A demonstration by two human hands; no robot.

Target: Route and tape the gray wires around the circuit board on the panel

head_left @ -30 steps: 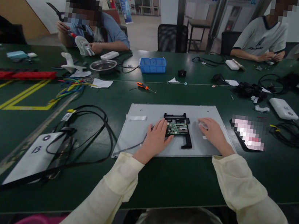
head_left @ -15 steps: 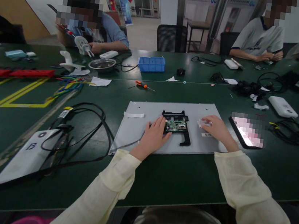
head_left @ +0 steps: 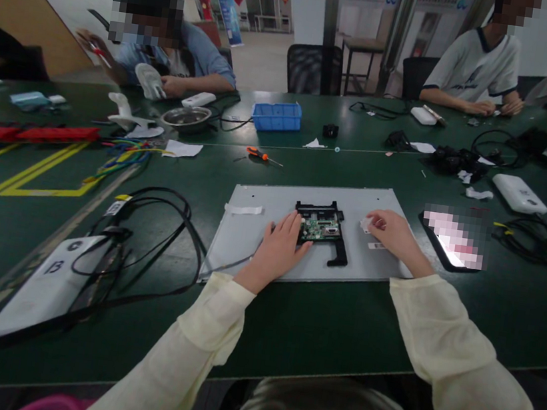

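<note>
My left hand [head_left: 278, 246], fingers spread, could slip, scraping the circuit board [head_left: 319, 229]. Tugging could tear the pale scrap [head_left: 365, 225] my right hand [head_left: 393, 235] pinches.

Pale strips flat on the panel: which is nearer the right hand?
The short strip beside the right hand; the longer strip lies leftmost on the panel.

Likely electronics workshop, screwdriver [head_left: 262, 156], circuit board [head_left: 319, 229]
</note>
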